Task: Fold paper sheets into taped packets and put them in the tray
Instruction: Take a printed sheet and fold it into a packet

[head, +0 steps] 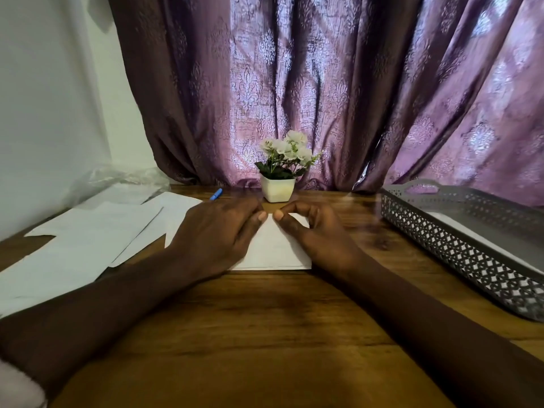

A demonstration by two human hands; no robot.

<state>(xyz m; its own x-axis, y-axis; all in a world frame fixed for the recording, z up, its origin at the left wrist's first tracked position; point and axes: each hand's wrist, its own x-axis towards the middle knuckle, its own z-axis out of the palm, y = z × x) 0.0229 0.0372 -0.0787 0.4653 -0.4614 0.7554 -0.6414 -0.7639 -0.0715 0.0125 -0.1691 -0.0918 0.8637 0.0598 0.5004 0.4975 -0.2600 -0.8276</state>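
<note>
Wooden table (pixel 265 319) stretches under my arms, with a purple curtain (pixel 294 83) hanging behind it. My left hand (pixel 217 237) lies flat and wide on the folded sheet (pixel 273 248), fingers straight, pressing its left half down. My right hand (pixel 318 231) is narrow: the fingers curl at the sheet's far edge and the thumb tip presses beside my left fingertips, pinching the paper there. The sheet lies on the wood between and under both hands. Left of my left hand, loose sheets (pixel 88 245) overlap. A blue pen (pixel 216 193) lies just past that hand. Beyond my fingertips stands a small flower pot (pixel 278 188). Well off my right hand sits the grey tray (pixel 441 240), something white lying inside.
</note>
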